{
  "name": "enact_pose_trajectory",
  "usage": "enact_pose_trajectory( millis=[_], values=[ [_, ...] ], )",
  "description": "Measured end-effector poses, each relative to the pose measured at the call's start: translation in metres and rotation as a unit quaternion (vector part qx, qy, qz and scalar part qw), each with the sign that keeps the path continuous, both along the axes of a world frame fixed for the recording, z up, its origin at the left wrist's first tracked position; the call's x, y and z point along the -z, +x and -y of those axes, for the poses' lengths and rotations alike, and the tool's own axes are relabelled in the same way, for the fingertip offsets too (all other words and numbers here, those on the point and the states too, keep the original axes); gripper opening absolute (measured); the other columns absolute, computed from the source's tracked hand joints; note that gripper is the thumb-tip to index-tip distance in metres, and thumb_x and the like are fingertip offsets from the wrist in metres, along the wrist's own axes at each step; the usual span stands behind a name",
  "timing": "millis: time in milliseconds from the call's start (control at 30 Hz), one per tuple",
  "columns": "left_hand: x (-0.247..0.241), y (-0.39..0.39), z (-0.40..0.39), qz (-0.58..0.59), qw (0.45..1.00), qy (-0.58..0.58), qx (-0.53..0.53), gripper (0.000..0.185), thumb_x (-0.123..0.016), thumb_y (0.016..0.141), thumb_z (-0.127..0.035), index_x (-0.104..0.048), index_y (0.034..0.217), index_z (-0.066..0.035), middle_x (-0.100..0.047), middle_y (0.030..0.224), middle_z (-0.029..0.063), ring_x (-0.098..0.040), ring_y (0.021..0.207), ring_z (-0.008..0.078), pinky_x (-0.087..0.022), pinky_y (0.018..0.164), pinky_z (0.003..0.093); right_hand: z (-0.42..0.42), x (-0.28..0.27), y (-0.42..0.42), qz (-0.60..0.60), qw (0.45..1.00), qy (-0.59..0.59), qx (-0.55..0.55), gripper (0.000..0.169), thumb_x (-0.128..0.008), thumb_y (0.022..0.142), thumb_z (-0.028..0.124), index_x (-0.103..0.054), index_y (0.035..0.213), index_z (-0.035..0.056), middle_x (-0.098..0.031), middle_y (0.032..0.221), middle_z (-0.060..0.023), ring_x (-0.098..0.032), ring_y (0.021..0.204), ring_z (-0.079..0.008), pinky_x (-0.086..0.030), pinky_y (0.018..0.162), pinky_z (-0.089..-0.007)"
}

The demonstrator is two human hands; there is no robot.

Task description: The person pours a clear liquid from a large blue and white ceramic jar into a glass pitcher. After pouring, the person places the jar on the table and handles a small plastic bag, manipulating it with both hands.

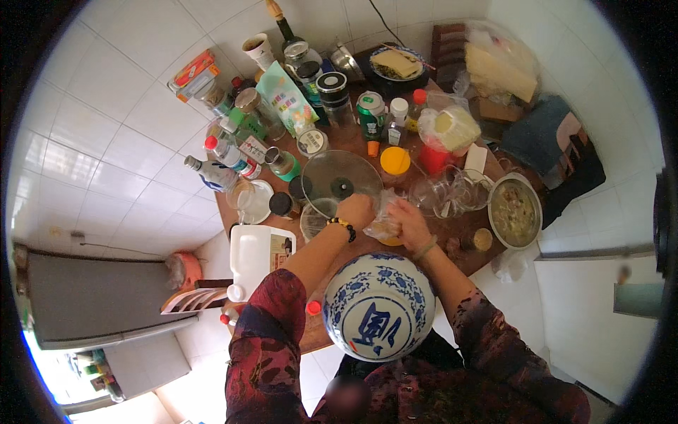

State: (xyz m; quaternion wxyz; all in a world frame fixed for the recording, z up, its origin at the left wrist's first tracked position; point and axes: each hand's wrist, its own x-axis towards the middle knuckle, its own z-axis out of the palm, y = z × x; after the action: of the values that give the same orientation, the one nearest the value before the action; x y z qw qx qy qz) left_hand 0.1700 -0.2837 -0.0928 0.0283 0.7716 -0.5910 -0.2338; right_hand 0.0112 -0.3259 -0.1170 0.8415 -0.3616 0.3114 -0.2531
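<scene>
A clear plastic bag (382, 222) is between my two hands, above the table just beyond the big jar. My right hand (410, 225) grips the bag's right side. My left hand (356, 212) is bent into a loose fist at the bag's left edge, over the near rim of a glass pot lid (339, 164); its fingertips are hidden, so I cannot tell what it holds. Close to my body is a blue-and-white porcelain jar (378, 307) with floral bands and a large painted character. Part of a yellow round thing (392, 241) shows under the bag.
Left of my forearm stands a white plastic jug (254, 259). A red cap (313, 308) lies beside the jar. A metal bowl of food (513, 211) sits at the table's right edge, near tangled clear plastic (447, 193). Bottles, jars and a green can (371, 114) crowd the back.
</scene>
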Motion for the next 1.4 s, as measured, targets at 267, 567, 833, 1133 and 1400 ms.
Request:
enact_pose_trajectory(
  millis=[267, 567, 833, 1133, 1400],
  values=[
    [-0.008, 0.006, -0.009, -0.174, 0.98, -0.095, -0.02, 0.022, -0.062, 0.076, -0.022, -0.061, 0.087, -0.002, -0.065, 0.081, 0.0156, -0.063, 0.076, 0.0305, -0.049, 0.067, 0.0377, 0.004, -0.008, -0.01, -0.08, 0.995, -0.044, 0.051, 0.019, -0.053, 0.091, 0.027, -0.055, 0.088, 0.0087, -0.046, 0.067, 0.0043, -0.039, 0.052, -0.0047, -0.032, 0.046, -0.0212],
    [0.002, 0.019, -0.022, -0.401, 0.916, -0.022, -0.01, 0.019, -0.068, 0.074, -0.017, -0.064, 0.085, -0.003, -0.065, 0.074, 0.006, -0.06, 0.067, 0.0158, -0.047, 0.061, 0.0303, 0.001, -0.012, -0.021, -0.131, 0.984, -0.107, 0.049, 0.022, -0.054, 0.09, 0.026, -0.054, 0.096, 0.0047, -0.048, 0.068, 0.0004, -0.044, 0.055, -0.0087, -0.039, 0.05, -0.0243],
    [-0.003, 0.014, -0.025, -0.339, 0.939, -0.056, 0.029, 0.016, -0.068, 0.073, -0.016, -0.066, 0.082, -0.002, -0.066, 0.076, 0.0111, -0.063, 0.069, 0.021, -0.049, 0.063, 0.0317, 0.004, -0.067, -0.022, -0.232, 0.768, -0.596, 0.023, 0.033, -0.064, 0.078, 0.019, -0.056, 0.107, 0.0048, -0.06, 0.083, -0.0105, -0.058, 0.08, -0.0246, -0.047, 0.064, -0.0348],
    [-0.012, 0.014, -0.026, -0.28, 0.956, -0.084, 0.002, 0.017, -0.07, 0.073, -0.016, -0.067, 0.08, -0.001, -0.066, 0.071, 0.0111, -0.062, 0.063, 0.019, -0.049, 0.06, 0.0299, 0.016, -0.048, -0.011, -0.259, 0.769, -0.57, -0.126, 0.015, -0.065, 0.072, 0.013, -0.066, 0.079, 0.0002, -0.063, 0.073, -0.0139, -0.062, 0.066, -0.0273, -0.048, 0.06, -0.033],
    [-0.003, 0.021, -0.014, -0.234, 0.966, -0.104, -0.024, 0.013, -0.07, 0.066, -0.014, -0.069, 0.073, -0.002, -0.065, 0.069, 0.0152, -0.063, 0.065, 0.0265, -0.05, 0.062, 0.0347, 0.003, -0.042, -0.026, -0.286, 0.815, -0.502, -0.038, 0.015, -0.063, 0.075, 0.014, -0.063, 0.077, -0.0012, -0.06, 0.072, -0.0152, -0.059, 0.067, -0.0267, -0.045, 0.06, -0.0365]
  ],
)
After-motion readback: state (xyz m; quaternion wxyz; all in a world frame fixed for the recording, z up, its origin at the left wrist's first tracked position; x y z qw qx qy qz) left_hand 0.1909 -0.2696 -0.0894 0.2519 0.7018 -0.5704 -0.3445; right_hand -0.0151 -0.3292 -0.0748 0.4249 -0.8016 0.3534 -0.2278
